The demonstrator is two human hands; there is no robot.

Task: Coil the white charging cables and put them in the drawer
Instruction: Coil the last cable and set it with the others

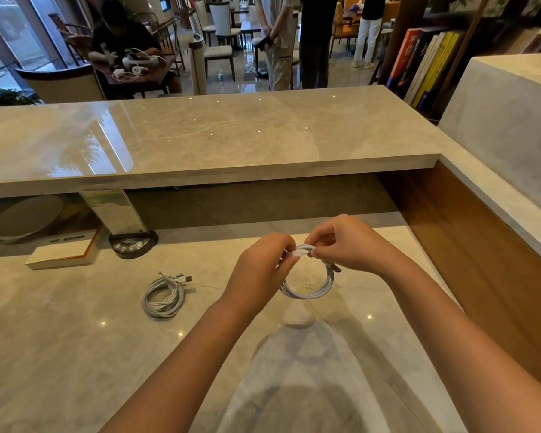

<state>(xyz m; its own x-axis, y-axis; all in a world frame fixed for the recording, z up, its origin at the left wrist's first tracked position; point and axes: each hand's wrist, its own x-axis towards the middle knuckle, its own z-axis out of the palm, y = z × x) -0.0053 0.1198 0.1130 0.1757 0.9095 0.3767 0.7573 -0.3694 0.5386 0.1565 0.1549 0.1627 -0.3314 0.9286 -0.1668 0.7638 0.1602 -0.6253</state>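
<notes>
Head view: a marble bench is seen beneath both hands. A white coiled cable is held above it, its top pinched between the left hand and the right hand, each grip closed on the loop (the rest hangs below them). A second coiled cable lies on the bench, well left of the left hand.

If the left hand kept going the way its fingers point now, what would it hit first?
The left hand points rightward, pinching the coiled white cable. It would most likely meet the right hand first, which pinches the same coil's top beside it, though depth is uncertain.
</notes>
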